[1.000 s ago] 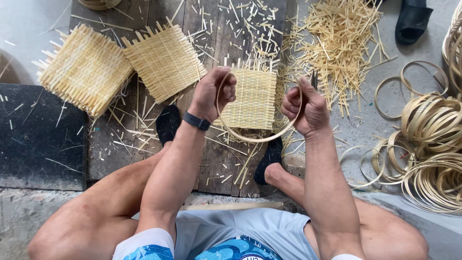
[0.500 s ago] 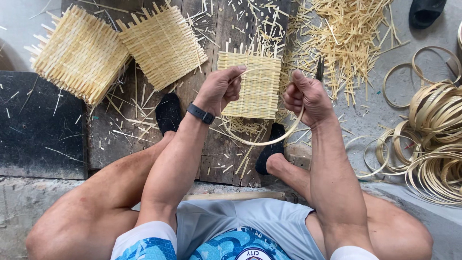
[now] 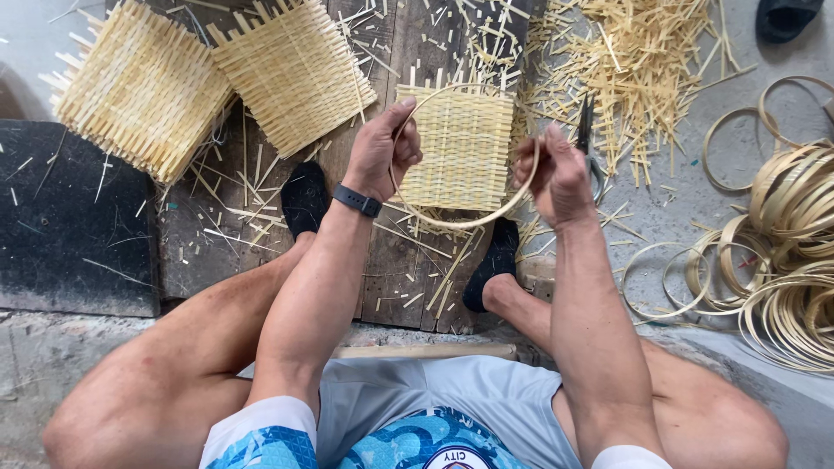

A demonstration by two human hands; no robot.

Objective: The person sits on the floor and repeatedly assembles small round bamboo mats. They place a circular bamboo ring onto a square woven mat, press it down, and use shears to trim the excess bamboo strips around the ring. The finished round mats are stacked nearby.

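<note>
My left hand [image 3: 382,152] is curled shut around the left side of a thin bamboo hoop [image 3: 460,221], thumb and fingers pinching the strip. My right hand [image 3: 556,174] grips the hoop's right side the same way, fingers folded tight over it, nothing slack. Between the two hands the hoop hangs as a round loop in the air, just above the small woven square mat [image 3: 460,143] that lies flat on the wooden board [image 3: 391,260] between my feet.

I judge the step in hand to be sizing or shaping the hoop against that mat. The next move would call for a steady two-handed hold, so the springy strip keeps its curve and does not flick open as it lines up with the weave.

Further out, two larger woven mats [image 3: 295,69] lie up-left, a heap of bamboo offcuts [image 3: 643,61] up-right, scissors [image 3: 586,130] just beside my right hand, and stacked hoops [image 3: 790,260] at the far right.
</note>
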